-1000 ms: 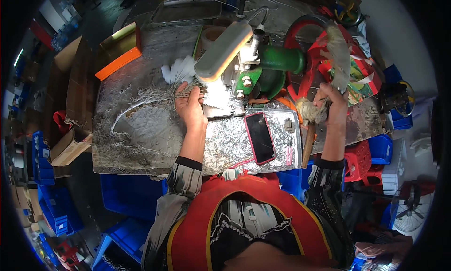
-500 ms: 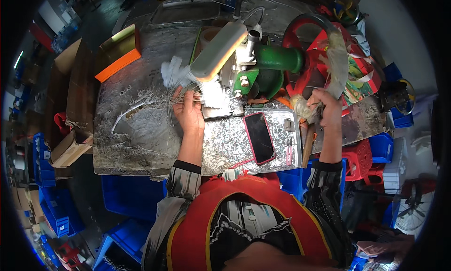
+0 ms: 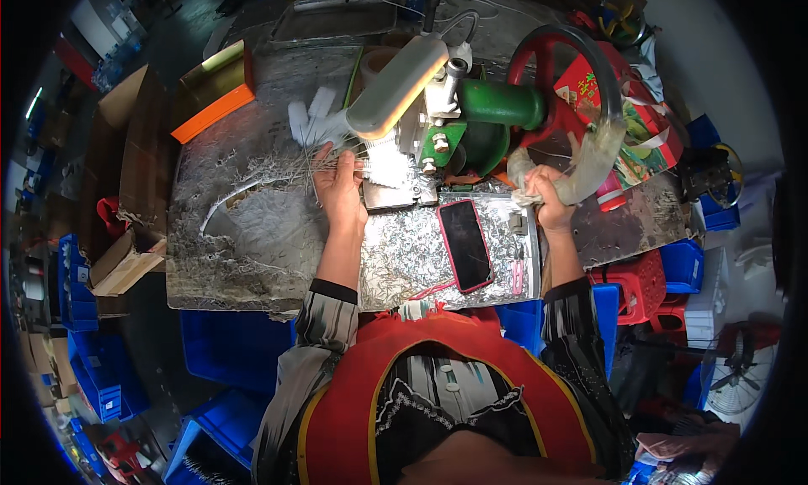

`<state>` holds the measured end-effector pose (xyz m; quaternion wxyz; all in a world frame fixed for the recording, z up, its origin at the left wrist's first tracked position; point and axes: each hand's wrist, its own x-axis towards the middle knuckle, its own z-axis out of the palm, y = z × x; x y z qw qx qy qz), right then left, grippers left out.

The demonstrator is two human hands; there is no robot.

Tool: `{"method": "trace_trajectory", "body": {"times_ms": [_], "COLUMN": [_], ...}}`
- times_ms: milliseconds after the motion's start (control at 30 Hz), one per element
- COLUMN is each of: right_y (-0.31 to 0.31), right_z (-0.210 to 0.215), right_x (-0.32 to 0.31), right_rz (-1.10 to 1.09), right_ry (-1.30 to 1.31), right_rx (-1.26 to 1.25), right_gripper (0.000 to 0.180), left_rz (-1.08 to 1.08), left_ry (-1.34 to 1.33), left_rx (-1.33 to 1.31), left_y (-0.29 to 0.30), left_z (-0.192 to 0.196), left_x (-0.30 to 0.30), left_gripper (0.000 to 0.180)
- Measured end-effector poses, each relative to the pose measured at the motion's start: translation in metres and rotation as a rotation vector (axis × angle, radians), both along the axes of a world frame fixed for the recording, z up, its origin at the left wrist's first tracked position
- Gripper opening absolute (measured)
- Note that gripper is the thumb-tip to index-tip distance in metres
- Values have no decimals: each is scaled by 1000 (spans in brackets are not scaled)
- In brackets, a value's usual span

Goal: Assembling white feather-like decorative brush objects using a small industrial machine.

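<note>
My left hand (image 3: 338, 190) is closed round a bundle of thin wire-stemmed brushes (image 3: 318, 130) with white bristles. Their bristled ends spread out beyond my fingers, and some wires reach toward the brightly lit metal jaws of a green hand press (image 3: 502, 105). Glare hides the exact contact at the jaws. At the right, my right hand (image 3: 549, 197) grips the pale wrapping on the rim of the press's red handwheel (image 3: 526, 60). A lamp (image 3: 396, 90) with a grey housing hangs over the jaws and covers part of them.
A phone (image 3: 465, 245) in a pink case and a pink-handled cutter (image 3: 517, 276) lie on a tray (image 3: 396, 270) strewn with metal bits. An orange box (image 3: 215, 106) stands at the far left. Red printed bags (image 3: 644, 136) sit behind the wheel. Blue bins (image 3: 227, 350) stand below the table.
My right hand has pulled the wrapped part of the handwheel rim toward me and to the left, turning the wheel. My left hand stays nearly in place, and the white brush ends have shifted slightly.
</note>
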<state>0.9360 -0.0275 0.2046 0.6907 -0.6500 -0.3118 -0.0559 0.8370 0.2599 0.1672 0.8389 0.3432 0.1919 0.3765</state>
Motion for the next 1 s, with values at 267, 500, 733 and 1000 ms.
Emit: {"method": "trace_trajectory", "body": {"times_ms": [267, 500, 733, 1000], "right_y": [-4, -1, -17, -4], "right_z": [55, 75, 83, 84], "right_x": [-17, -20, -2, -10], "right_rz": [-197, -244, -198, -99], "right_ry": [415, 504, 556, 492], "right_rx": [26, -1, -45, 31], "right_gripper": [24, 16, 15, 14], "left_rz": [-138, 48, 83, 79], "left_ry": [83, -115, -74, -70], "left_rx": [177, -17, -8, 11], "left_y": [4, 3, -3, 0], "left_z": [-10, -21, -14, -15], "left_x": [-5, 0, 4, 3], "left_gripper": [47, 40, 36, 37]}}
